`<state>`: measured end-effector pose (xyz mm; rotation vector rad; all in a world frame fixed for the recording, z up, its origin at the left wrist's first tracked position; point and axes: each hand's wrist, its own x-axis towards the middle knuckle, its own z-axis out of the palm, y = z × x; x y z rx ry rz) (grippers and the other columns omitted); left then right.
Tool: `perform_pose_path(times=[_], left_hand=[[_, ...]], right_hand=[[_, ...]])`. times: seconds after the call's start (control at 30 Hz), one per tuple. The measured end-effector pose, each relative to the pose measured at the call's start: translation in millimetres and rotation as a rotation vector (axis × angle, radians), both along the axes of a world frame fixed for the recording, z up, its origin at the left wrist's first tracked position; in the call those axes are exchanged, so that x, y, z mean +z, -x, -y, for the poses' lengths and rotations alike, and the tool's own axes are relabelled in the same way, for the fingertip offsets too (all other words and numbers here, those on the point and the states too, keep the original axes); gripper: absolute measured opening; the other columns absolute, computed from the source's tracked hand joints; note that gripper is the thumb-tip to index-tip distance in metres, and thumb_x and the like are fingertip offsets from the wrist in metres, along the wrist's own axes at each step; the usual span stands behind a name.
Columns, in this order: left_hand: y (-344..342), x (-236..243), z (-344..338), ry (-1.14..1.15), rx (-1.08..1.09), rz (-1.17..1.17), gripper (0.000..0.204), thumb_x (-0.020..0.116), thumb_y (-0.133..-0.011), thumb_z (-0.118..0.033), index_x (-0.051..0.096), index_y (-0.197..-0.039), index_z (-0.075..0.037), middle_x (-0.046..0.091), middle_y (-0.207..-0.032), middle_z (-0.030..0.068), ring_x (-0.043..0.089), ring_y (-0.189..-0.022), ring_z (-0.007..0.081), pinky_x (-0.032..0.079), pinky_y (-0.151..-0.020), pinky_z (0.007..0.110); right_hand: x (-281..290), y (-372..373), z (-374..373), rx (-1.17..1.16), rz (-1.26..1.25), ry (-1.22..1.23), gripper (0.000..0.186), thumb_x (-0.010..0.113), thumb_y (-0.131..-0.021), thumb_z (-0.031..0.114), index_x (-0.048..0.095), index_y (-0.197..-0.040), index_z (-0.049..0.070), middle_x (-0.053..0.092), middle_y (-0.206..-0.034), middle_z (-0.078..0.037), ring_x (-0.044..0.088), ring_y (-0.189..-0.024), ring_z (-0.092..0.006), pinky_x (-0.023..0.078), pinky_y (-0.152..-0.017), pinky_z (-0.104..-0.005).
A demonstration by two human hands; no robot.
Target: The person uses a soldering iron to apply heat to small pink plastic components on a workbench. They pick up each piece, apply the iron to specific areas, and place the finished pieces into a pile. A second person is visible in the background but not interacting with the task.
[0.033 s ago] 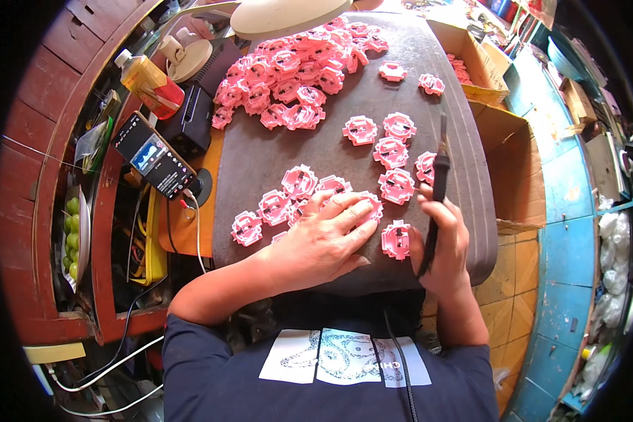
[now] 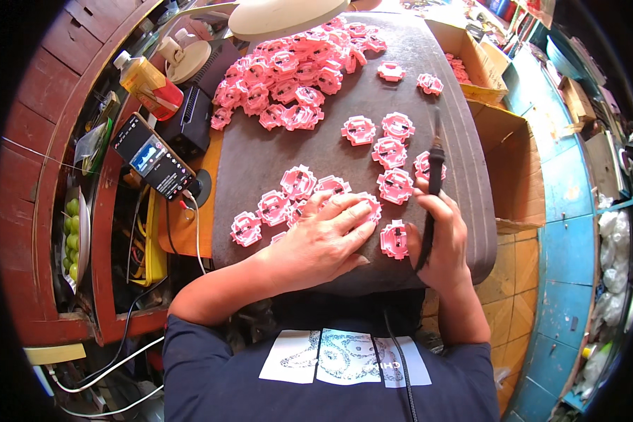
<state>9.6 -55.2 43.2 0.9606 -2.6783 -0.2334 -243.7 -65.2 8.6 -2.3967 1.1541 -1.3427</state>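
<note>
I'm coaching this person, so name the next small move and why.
Perhaps tip the slim black tool in the right hand toward the lone pink part beside that hand's thumb: it sits apart and near, while the tool points away and the left hand lies over other pink parts.

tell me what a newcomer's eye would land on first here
Probably the big heap of pink parts on the far left of the dark table, its colour standing out sharply. Next come the hands at the near side: the left hand over more pink pieces, the right hand holding a thin black tool. Left of the table, a phone with a lit screen also catches the eye.
</note>
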Motion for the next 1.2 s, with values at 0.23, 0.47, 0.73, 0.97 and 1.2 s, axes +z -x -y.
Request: perform_pose_path(times=[0.23,0.47,0.73,0.97,1.2], left_hand=[[-3,-3,2,-0.035,-0.08,-0.106,0.055,0.083,-0.081,-0.018,0.064,-0.131,-0.005,0.063,-0.136,0.013,0.056,-0.133,0.0338,0.039,-0.113,0.054],[-6,4,36,0.071,0.098,-0.108,0.041,0.078,-0.087,-0.015,0.066,-0.126,-0.006,0.062,-0.132,0.0144,0.056,-0.129,0.0346,0.043,-0.106,0.05],[26,-19,91,0.153,0.006,-0.058,0.04,0.068,-0.098,-0.022,0.064,-0.135,-0.011,0.06,-0.142,0.0095,0.051,-0.14,0.0334,0.038,-0.116,0.05],[11,-10,87,0.157,-0.035,-0.062,0.021,0.067,-0.099,-0.016,0.07,-0.119,-0.011,0.068,-0.127,0.0056,0.06,-0.126,0.0304,0.042,-0.107,0.047],[-2,-7,73,0.083,-0.054,-0.084,0.02,0.066,-0.098,-0.013,0.069,-0.118,-0.008,0.07,-0.123,0.0069,0.063,-0.118,0.0299,0.043,-0.104,0.046]], right_hand=[[3,-7,14,0.117,-0.05,-0.009,0.046,0.073,-0.085,0.008,0.056,-0.128,0.002,0.067,-0.118,-0.026,0.065,-0.105,-0.0461,0.05,-0.098,-0.054],[-2,-3,9,0.177,0.076,-0.031,0.04,0.073,-0.087,0.005,0.059,-0.125,0.002,0.07,-0.121,-0.023,0.068,-0.107,-0.0427,0.053,-0.097,-0.0505],[-2,12,24,-0.133,0.018,-0.026,0.046,0.069,-0.089,0.005,0.054,-0.133,0.003,0.067,-0.125,-0.025,0.064,-0.114,-0.047,0.05,-0.1,-0.0523],[-1,18,25,-0.172,-0.075,-0.061,0.048,0.07,-0.084,0.0,0.055,-0.129,0.004,0.067,-0.118,-0.024,0.064,-0.109,-0.0455,0.049,-0.098,-0.0524],[-10,27,-1,-0.239,-0.03,-0.029,0.038,0.07,-0.087,0.002,0.059,-0.124,0.004,0.069,-0.107,-0.022,0.065,-0.094,-0.0441,0.051,-0.087,-0.0514]])
